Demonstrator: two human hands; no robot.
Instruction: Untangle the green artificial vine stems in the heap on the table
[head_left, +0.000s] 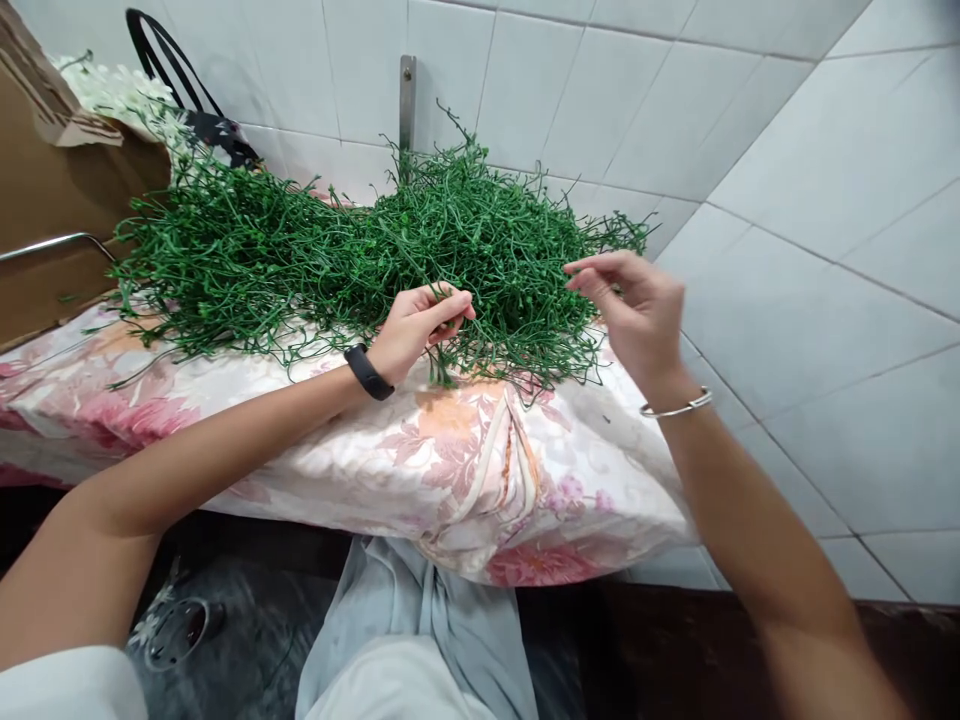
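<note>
A long heap of thin green plastic flower stems [480,225] with small bud-like tips lies across the flowered cloth [322,465]. In front of its middle, my left hand [427,318], with a black band at the wrist, is closed around a green stem. Part of that stem shows above the fingers and a tuft of green hangs below them. To the right, my right hand [630,300] is raised by the heap's right end, thumb and forefinger pinched together. Whatever lies between those fingertips, if anything, is too small to make out. A silver bangle circles that wrist.
A cardboard box [82,200] stands at the left, with white artificial flowers [124,95] and a black-handled bag [217,130] behind it. White tiled walls [825,300] close off the back and right. A metal strip [406,110] rises behind the heap.
</note>
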